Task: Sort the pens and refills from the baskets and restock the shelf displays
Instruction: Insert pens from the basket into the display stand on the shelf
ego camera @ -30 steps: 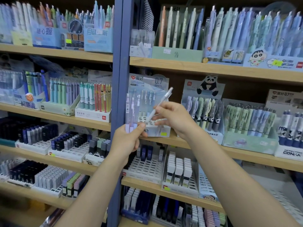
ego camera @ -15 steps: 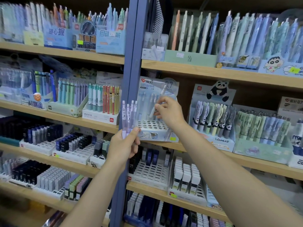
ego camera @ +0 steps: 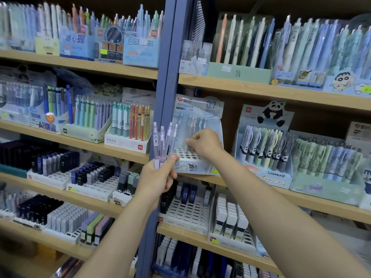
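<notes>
The left hand (ego camera: 158, 177) pinched a fan of lilac mechanical pencils (ego camera: 163, 143) by their lower ends, just left of the perforated display box (ego camera: 192, 157). The right hand's (ego camera: 202, 144) curled fingers seated one pencil there, itself hidden. They looked light, stiff and slippery, best gripped mid-barrel.

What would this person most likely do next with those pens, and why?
Probably the right hand finishes seating its pen and draws back to take another from the fan of pens that the left hand holds beside the 0.7 mm display box. The box's perforated tray shows many open holes and only a few pens at its back, so more need slotting in.
</notes>
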### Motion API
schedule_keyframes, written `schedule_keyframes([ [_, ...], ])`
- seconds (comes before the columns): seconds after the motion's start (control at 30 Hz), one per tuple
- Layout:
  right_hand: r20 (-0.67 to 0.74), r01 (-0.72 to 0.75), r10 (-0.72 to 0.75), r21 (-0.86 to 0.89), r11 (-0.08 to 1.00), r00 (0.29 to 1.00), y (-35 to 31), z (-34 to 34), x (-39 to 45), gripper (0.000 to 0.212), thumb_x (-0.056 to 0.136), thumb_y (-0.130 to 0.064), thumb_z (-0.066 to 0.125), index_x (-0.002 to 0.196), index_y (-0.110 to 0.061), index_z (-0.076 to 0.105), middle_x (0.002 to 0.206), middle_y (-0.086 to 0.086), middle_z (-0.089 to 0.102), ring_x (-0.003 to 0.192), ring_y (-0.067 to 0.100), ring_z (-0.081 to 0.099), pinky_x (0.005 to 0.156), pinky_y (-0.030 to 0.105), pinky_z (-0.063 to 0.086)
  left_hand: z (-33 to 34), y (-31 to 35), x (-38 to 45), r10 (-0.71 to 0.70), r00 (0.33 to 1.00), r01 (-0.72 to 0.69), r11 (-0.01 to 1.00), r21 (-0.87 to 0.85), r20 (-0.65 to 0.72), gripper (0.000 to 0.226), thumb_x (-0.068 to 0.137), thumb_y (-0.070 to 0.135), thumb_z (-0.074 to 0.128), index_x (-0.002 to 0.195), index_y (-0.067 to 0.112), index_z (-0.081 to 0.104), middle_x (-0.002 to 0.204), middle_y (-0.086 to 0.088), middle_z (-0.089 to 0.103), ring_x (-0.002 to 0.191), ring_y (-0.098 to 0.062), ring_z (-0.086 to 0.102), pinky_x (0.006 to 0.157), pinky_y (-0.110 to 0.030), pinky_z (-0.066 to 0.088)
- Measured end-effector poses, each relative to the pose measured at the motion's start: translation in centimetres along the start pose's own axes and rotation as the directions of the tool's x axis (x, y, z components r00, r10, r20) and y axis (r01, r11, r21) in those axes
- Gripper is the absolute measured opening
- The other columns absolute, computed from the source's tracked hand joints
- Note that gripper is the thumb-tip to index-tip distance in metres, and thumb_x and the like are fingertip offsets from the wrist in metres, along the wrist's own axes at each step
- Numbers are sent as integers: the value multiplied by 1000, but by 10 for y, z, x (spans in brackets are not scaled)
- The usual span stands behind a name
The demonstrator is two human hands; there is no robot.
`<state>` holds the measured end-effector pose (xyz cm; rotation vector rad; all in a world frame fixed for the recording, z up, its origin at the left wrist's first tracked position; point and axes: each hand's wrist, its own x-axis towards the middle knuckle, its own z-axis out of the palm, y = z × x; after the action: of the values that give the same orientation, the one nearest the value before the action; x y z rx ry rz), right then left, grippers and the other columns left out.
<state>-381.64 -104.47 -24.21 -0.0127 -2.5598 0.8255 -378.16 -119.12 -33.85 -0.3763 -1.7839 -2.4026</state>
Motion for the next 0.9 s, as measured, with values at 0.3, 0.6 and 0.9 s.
schedule_keyframes([
  [0.3, 18, -1, 3, -83, 997, 1000, -2, 0, 2, 33, 94, -27, 68, 65, -10, 69, 61, 2, 62, 56, 14, 54, 64, 29, 45, 2, 5, -4, 14, 999, -12, 998, -56, 35, 19, 97, 27, 66, 104, 10, 63, 67, -5, 63, 42, -13, 41, 40, -17, 33],
  [0.6, 173, 53, -128, 384, 922, 977, -4, -47, -47, 17, 93, -19, 62, 92, -12, 77, 91, 0, 73, 59, 10, 56, 52, 21, 42, 13, 7, -1, 46, 998, -35, 981, -191, 52, 13, 94, 18, 69, 101, 7, 66, 62, -1, 57, 37, -7, 32, 35, -15, 22],
  [0.9, 270, -55, -129, 581, 812, 954, 13, -50, -53, 19, 97, -17, 63, 105, -2, 71, 94, 7, 68, 74, 13, 62, 59, 23, 50, 24, 10, -13, 6, 997, 5, 990, -141, 77, 17, 97, 26, 65, 95, 10, 66, 71, -5, 64, 39, -10, 37, 35, -16, 26],
])
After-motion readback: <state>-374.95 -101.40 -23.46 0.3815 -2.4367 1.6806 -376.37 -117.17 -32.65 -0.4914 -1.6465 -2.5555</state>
